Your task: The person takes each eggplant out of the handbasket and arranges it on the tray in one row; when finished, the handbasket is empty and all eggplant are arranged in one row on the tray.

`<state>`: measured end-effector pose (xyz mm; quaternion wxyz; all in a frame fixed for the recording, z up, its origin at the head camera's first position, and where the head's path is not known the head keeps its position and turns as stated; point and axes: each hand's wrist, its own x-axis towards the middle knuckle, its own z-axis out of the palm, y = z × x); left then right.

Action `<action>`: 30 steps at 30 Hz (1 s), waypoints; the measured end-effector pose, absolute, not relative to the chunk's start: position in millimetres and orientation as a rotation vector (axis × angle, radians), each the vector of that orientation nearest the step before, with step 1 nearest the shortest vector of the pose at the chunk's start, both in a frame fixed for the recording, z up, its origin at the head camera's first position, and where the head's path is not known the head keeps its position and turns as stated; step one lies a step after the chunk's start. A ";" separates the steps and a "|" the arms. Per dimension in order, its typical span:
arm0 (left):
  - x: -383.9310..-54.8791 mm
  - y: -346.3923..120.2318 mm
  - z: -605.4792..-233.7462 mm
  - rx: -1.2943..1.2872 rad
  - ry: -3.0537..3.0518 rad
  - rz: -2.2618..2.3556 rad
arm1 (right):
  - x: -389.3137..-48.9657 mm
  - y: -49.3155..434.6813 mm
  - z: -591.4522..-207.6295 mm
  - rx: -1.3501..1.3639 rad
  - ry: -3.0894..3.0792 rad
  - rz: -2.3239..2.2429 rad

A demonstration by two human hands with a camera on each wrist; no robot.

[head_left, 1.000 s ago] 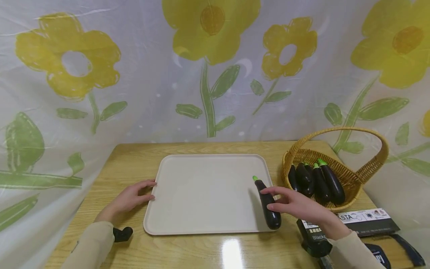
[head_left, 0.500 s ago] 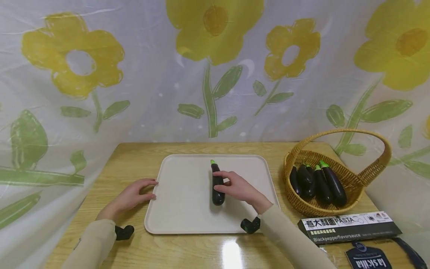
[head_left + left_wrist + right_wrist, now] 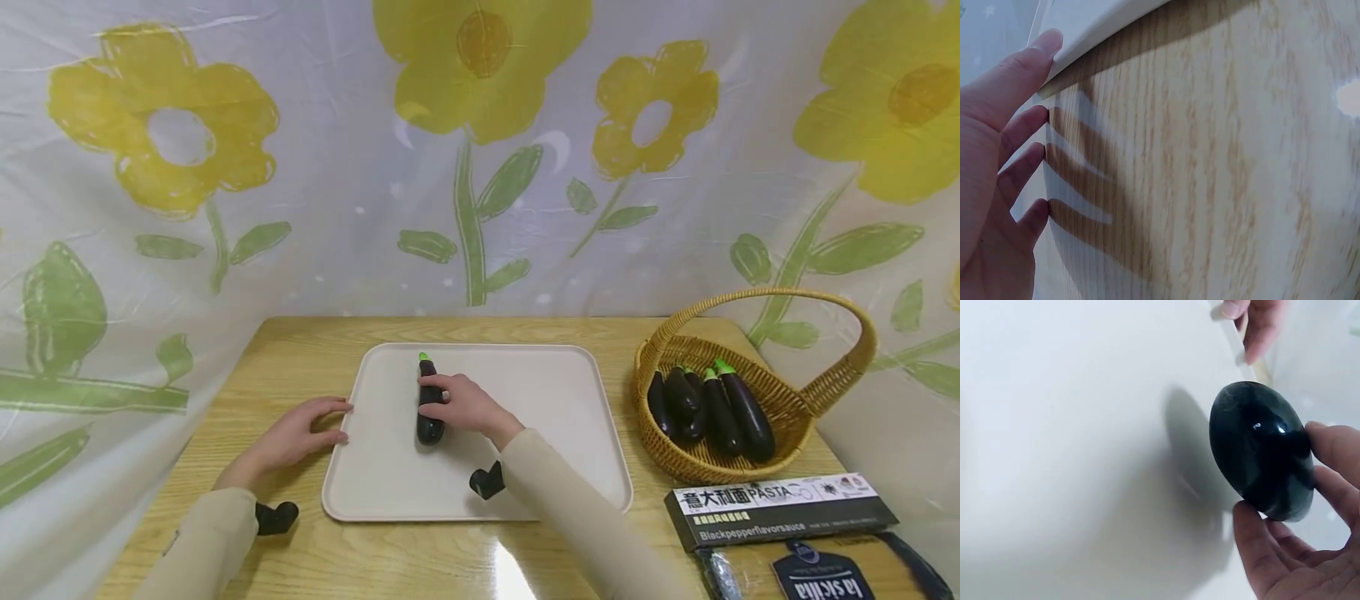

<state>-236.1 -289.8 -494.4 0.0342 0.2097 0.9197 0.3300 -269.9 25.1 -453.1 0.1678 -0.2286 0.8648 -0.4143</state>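
My right hand (image 3: 472, 406) pinches a dark purple eggplant (image 3: 430, 410) between thumb and fingers, over the left part of the white tray (image 3: 555, 433). Its green stem end points to the back. In the right wrist view the eggplant's glossy rounded end (image 3: 1260, 450) faces the camera, and its shadow falls on the tray. At the tray's left edge my left hand (image 3: 300, 433) lies with loosely bent fingers, the tips right at the rim. The left wrist view shows the thumb (image 3: 1047, 42) on the tray's edge and the other fingertips near the wooden surface.
A wicker basket (image 3: 783, 404) with a tall handle stands at the right, holding several eggplants (image 3: 742, 408). In front of it lie a black pasta box (image 3: 783, 512) and a pasta bag (image 3: 817, 567). A flowered cloth hangs behind the wooden table (image 3: 390, 567).
My right hand has carried the eggplant leftward from the tray's right edge, past the middle, to its left part. The left hand has stayed at the tray's left edge.
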 end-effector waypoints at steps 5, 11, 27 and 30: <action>-236.9 -289.1 -495.5 0.649 2.826 1.026 | -271.3 5.7 -453.8 -0.650 2.523 -1.130; -237.8 -290.7 -498.9 0.633 2.811 1.053 | -268.0 -14.9 -454.5 -0.693 2.584 -1.019; -240.4 -291.5 -500.8 0.660 2.804 1.054 | -262.3 -20.0 -463.4 -0.703 2.672 -0.972; -240.7 -291.4 -501.4 0.668 2.804 1.062 | -263.2 -20.2 -464.4 -0.733 2.663 -0.993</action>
